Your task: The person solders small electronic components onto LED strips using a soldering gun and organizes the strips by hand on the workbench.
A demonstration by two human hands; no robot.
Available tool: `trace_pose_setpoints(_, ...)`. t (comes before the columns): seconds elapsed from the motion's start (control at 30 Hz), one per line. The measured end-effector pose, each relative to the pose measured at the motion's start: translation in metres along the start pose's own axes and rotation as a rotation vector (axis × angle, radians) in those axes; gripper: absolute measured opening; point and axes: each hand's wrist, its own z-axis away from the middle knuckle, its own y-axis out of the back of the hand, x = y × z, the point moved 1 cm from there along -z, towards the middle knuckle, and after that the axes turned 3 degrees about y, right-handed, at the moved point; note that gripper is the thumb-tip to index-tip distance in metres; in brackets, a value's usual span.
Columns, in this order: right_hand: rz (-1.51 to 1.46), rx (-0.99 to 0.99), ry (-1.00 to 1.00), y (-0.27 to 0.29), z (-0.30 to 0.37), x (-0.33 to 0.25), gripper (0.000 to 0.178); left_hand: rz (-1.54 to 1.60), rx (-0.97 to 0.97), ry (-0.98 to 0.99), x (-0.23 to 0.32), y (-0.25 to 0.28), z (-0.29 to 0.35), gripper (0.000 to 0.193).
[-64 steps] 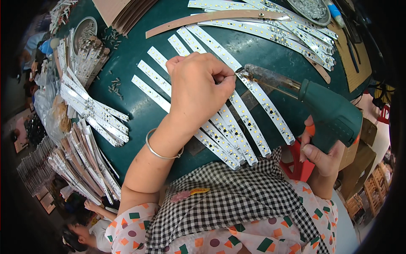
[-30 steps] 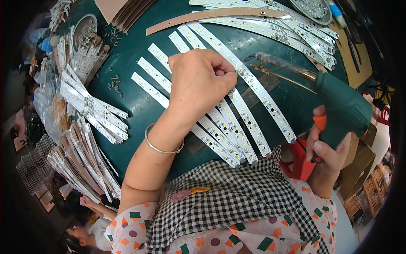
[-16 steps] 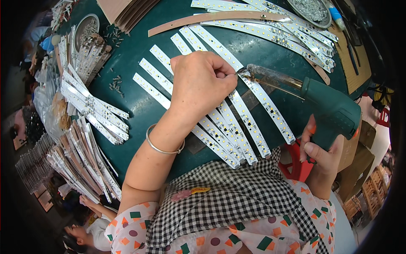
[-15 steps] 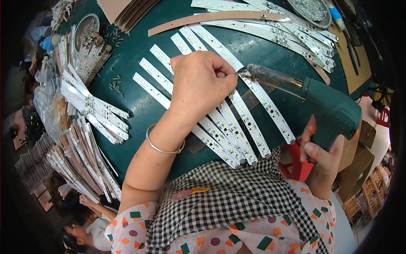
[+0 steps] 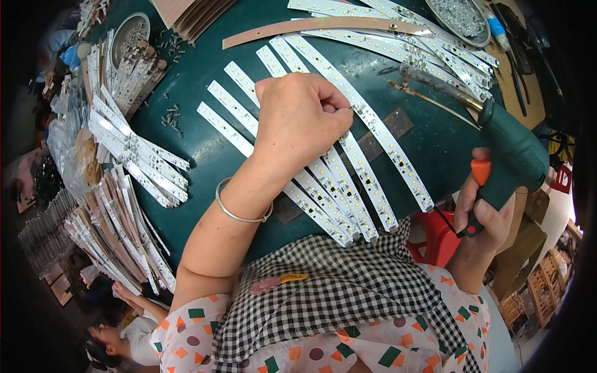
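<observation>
My left hand [image 5: 303,110] is closed in a pinch above a fan of curved white LED strips [image 5: 367,175]. Its fingertips sit beside the rightmost long strip [image 5: 379,133]; anything between them is too small to make out. In my right hand [image 5: 485,205] is a green soldering gun [image 5: 511,148] with an orange trigger, my fingers wrapped round its handle. The gun's tip [image 5: 393,82] points left, above the table and apart from the strips.
More LED strips [image 5: 444,50] pile at the far right, with a brown curved strip [image 5: 323,25] near them. Bundles of strips [image 5: 134,152] line the left. Metal bowls [image 5: 129,34] hold small parts. A red stool [image 5: 438,239] stands below the table edge; another person [image 5: 134,339] is at lower left.
My right hand has drawn the soldering gun right, its tip lifting away from the long strip. My left hand has barely shifted and stays pinched.
</observation>
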Motion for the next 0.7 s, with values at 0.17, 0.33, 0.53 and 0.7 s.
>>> trace_pose_setpoints(0.17,-0.004,0.011,0.182,0.013,-0.015,-0.005,0.073,-0.002,-0.003,-0.026,0.005,0.001,-0.003,0.012)
trace_pose_setpoints(0.33,-0.243,0.067,0.233,0.033,-0.042,-0.004,0.063,-0.03,0.007,-0.057,0.003,0.001,0.002,0.011)
trace_pose_setpoints(0.53,-0.51,0.21,0.146,0.041,-0.075,-0.005,0.056,-0.023,0.043,-0.048,-0.001,-0.001,0.006,0.009)
trace_pose_setpoints(0.7,-0.451,0.26,0.134,0.045,-0.096,0.002,0.049,-0.013,0.058,-0.107,0.003,-0.001,0.003,0.01)
